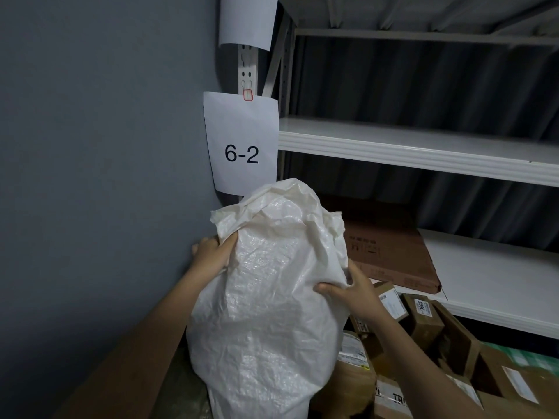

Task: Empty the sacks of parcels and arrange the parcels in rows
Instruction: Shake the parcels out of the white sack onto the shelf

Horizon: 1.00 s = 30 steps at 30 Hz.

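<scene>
Dim, flat indoor light, bluish-grey cast overall. No hard shadows; source is out of view. White woven sack [266, 297] is the brightest thing in view, with soft sheen on its weave and no clipping. The "6-2" paper sign [242, 143] is legible and sharp. White shelf boards [423, 146] catch light on their front edges; the gaps behind them fall to near black, with the corrugated back wall barely readable. Cardboard parcels [423, 322] at lower right are murky, labels mostly unreadable. Wide-angle distortion: the shelves bow and slope toward the right edge, and the forearms stretch at the bottom. Slight softness and smear in the bottom corners.
</scene>
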Motion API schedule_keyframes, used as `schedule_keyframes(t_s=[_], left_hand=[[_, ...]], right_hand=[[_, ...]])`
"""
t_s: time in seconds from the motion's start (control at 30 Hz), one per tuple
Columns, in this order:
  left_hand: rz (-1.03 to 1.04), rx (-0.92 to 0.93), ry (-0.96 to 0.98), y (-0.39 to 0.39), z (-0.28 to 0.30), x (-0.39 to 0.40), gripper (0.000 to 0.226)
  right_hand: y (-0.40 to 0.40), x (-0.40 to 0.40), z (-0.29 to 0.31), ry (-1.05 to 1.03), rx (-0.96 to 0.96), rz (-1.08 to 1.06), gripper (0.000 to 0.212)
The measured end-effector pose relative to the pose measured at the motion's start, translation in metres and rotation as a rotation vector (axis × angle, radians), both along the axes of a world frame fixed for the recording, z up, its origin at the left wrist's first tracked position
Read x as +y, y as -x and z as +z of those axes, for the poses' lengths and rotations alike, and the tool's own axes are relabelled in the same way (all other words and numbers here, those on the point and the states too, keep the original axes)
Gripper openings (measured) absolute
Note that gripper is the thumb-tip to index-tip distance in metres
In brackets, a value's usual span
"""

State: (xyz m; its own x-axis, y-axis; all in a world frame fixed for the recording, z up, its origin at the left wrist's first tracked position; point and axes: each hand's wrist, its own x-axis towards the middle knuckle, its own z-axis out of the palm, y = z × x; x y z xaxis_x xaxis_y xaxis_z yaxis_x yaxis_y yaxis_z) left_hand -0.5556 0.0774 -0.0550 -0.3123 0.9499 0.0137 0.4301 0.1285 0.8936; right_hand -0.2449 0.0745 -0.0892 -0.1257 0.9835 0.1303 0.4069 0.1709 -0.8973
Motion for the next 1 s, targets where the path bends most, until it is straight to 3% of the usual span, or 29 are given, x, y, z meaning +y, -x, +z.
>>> schedule_keyframes(t_s=[0.07, 0.1, 0.2, 0.23, 0.33, 0.47, 0.6, 0.7, 0.8, 1.0], left_hand=[[-0.017, 0.023, 0.034, 0.011, -0.017, 0.007, 0.082], [-0.043, -0.005, 0.048, 0.011, -0.018, 0.004, 0.078], [-0.174, -0.133, 0.047, -0.001, -0.010, -0.017, 0.032], [-0.205, -0.161, 0.055, -0.003, -0.014, -0.018, 0.031], [-0.262, -0.153, 0.037, -0.006, -0.018, -0.022, 0.059], [-0.251, 0.010, 0.058, 0.000, -0.030, -0.021, 0.122], [-0.197, 0.128, 0.052, 0.008, -0.041, -0.018, 0.142], [-0.198, 0.094, 0.014, 0.012, -0.049, -0.017, 0.149], [-0.212, 0.095, -0.037, 0.006, -0.045, -0.019, 0.140], [-0.103, 0.110, -0.129, 0.003, -0.048, -0.007, 0.086]], right_hand=[[-0.001, -0.004, -0.001, -0.008, 0.054, 0.009, 0.065], [-0.001, -0.006, -0.002, -0.010, 0.075, 0.009, 0.059], [0.005, -0.006, -0.003, -0.068, 0.093, 0.001, 0.014], [0.007, -0.006, -0.003, -0.083, 0.082, -0.010, 0.009], [0.013, -0.003, -0.001, -0.068, 0.109, -0.081, 0.016], [0.023, -0.001, 0.003, -0.007, 0.200, -0.200, 0.049], [0.036, 0.001, 0.009, 0.046, 0.273, -0.284, 0.047], [0.043, 0.005, 0.011, 0.088, 0.341, -0.345, 0.048], [0.047, 0.008, 0.013, 0.142, 0.384, -0.381, 0.043], [0.055, 0.012, 0.019, 0.193, 0.461, -0.409, 0.033]])
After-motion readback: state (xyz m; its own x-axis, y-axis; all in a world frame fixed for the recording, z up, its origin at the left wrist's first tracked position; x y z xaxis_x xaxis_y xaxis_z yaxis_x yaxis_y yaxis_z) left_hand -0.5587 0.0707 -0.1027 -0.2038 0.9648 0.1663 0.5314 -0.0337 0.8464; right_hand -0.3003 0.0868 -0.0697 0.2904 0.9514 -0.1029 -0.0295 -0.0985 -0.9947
